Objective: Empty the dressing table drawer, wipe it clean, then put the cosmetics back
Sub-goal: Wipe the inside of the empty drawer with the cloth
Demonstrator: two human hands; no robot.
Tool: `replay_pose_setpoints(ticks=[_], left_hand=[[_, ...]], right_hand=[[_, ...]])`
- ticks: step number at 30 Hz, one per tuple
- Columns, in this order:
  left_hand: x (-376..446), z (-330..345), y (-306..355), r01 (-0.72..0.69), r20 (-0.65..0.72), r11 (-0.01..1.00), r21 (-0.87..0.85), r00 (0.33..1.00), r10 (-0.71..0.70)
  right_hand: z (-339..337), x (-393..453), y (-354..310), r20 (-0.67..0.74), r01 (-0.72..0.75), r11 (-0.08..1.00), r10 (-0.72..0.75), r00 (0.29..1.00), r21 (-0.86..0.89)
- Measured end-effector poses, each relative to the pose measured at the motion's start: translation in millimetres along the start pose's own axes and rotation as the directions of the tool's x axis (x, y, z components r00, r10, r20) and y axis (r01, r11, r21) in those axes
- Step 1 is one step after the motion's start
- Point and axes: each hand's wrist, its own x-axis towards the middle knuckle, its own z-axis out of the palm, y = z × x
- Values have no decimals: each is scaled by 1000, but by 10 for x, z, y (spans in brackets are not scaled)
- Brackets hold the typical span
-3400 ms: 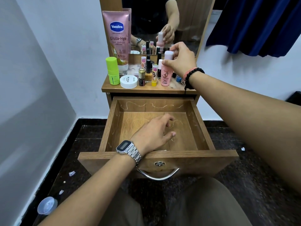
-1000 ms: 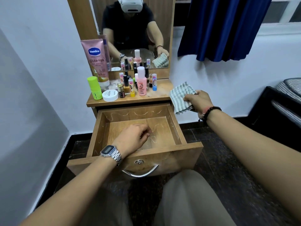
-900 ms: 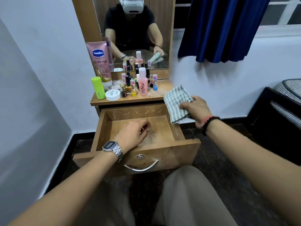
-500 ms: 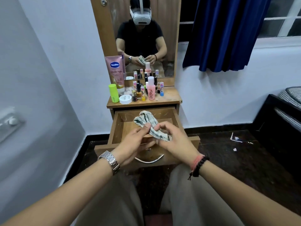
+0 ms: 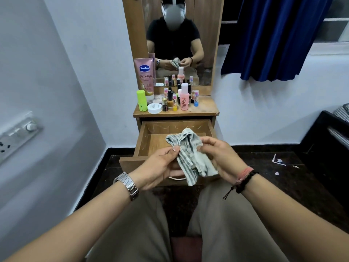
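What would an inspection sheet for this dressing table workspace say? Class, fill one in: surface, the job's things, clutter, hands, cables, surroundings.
Surface: dressing table top carries the cosmetics at its left and middle; bare wood at the right.
Job's things: drawer pulled open, no cosmetics seen inside; striped cloth held above its front; pink bottle, green stick, white jar and Vaseline tube upright on top.
Clutter: paper scraps on the dark floor.
Hands: left hand pinches the cloth; right hand grips it too.
Cables: nothing seen.
Surroundings: mirror, blue curtain, wall switch panel.
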Motion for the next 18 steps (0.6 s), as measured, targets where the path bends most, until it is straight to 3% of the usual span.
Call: replay_pose_setpoints(ticks=[4, 7, 12, 18], left_hand=[[35, -141, 80, 24, -36, 992, -126, 999, -29], [45, -223, 119, 3, -25, 983, -184, 1000, -8], [59, -202, 91, 4, -44, 992, -127, 999, -10], [66, -221, 7, -36, -224, 999, 6, 974, 36]], right_hand=[[-98, 110, -96, 46, -195, 936, 190, 981, 292], [-140, 142, -123, 40, -232, 877, 238, 970, 420], [-116, 176, -26, 129, -346, 853, 322, 938, 391], [18, 98, 4, 422, -418, 860, 275, 864, 293]])
